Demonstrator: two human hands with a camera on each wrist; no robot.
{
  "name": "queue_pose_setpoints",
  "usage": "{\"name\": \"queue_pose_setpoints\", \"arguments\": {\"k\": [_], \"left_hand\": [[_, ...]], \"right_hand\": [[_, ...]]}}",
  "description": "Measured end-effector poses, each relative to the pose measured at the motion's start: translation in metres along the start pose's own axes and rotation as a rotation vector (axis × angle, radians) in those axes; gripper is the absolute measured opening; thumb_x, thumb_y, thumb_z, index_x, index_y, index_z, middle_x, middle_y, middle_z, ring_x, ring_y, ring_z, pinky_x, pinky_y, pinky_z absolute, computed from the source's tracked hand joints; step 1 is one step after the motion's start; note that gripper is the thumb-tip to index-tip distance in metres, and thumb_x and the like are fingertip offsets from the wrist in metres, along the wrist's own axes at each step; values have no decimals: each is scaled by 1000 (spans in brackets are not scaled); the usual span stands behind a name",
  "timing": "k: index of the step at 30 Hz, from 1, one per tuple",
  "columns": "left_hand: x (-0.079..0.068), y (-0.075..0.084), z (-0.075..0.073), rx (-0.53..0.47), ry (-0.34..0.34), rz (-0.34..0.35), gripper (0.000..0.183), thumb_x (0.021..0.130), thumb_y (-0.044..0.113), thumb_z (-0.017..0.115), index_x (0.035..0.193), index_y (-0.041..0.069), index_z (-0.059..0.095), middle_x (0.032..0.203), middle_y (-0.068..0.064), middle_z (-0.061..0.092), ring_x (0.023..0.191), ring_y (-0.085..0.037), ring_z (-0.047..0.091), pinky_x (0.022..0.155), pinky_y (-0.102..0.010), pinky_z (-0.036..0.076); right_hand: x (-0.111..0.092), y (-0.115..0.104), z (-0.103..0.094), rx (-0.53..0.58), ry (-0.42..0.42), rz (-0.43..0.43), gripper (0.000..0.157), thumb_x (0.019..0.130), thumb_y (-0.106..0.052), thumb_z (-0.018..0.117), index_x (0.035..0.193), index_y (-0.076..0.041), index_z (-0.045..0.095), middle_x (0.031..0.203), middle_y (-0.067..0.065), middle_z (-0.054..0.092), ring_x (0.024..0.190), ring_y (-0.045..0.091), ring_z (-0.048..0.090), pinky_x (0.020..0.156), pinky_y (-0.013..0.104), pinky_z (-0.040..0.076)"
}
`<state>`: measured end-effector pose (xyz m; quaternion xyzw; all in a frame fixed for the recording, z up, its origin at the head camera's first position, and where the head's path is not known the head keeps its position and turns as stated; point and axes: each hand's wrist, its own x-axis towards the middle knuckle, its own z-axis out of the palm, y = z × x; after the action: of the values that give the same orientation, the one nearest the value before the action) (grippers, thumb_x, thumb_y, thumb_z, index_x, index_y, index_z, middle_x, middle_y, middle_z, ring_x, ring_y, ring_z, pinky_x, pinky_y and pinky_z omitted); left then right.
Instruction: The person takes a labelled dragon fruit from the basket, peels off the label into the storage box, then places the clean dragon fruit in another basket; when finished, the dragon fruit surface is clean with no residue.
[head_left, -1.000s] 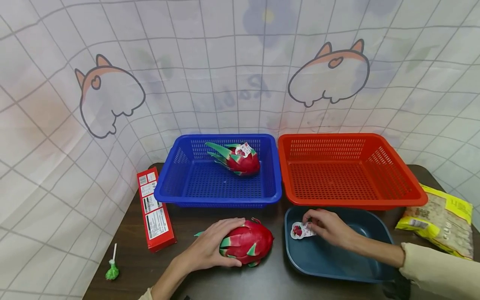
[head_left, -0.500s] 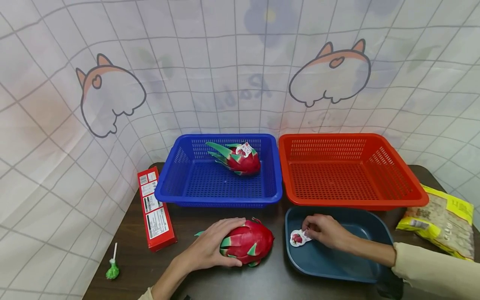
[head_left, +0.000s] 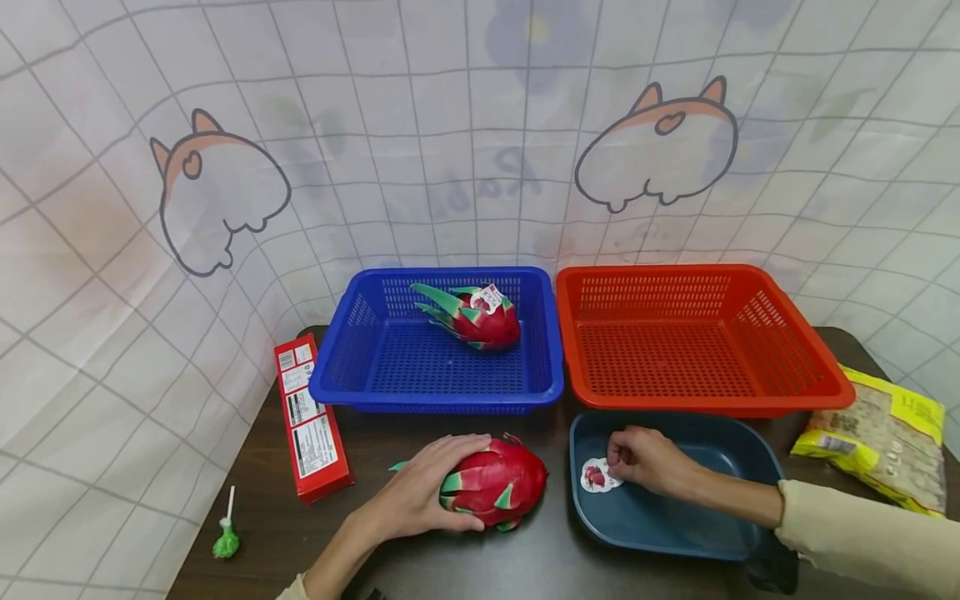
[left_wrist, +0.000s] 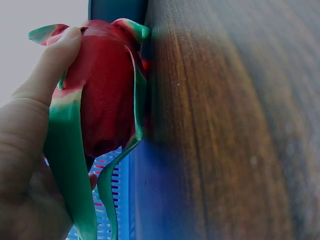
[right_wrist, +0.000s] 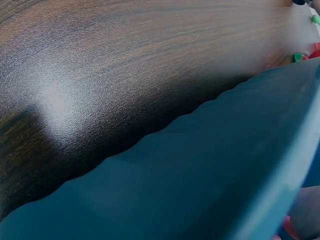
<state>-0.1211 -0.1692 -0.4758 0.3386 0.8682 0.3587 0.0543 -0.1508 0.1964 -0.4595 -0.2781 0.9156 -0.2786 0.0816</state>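
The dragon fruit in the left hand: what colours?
The dragon fruit is mainly red with green leaves, clearest in the head view.

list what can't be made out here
Head: part of the white printed sticker, behind the right hand.
Head: leafy end of the held red dragon fruit, mostly behind the left hand.
Head: fine print on the long red box, too small.
Right wrist: right hand, mostly behind teal plastic tray or frame edge.

Dragon fruits (head_left: 517, 477): red, green-tipped scales. Blue basket (head_left: 412, 367); orange-red basket (head_left: 652, 354). Tray (head_left: 652, 525): teal. Desk (head_left: 540, 575): brown woodgrain. Backdrop (head_left: 442, 125): white, grey grid.
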Motion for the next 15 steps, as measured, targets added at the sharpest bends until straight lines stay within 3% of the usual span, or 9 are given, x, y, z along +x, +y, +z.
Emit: {"name": "queue_pose_setpoints", "arguments": {"k": [15], "left_hand": [[1, -1, 0, 20, 3, 8, 85, 75, 61, 73, 147, 40, 31, 147, 18, 41, 131, -8, 42, 100, -46, 49]], "right_hand": [[-6, -3, 0, -133, 4, 54, 22, 74, -18, 82, 79, -16, 61, 76, -5, 51, 71, 4, 42, 59, 19, 34]]}}
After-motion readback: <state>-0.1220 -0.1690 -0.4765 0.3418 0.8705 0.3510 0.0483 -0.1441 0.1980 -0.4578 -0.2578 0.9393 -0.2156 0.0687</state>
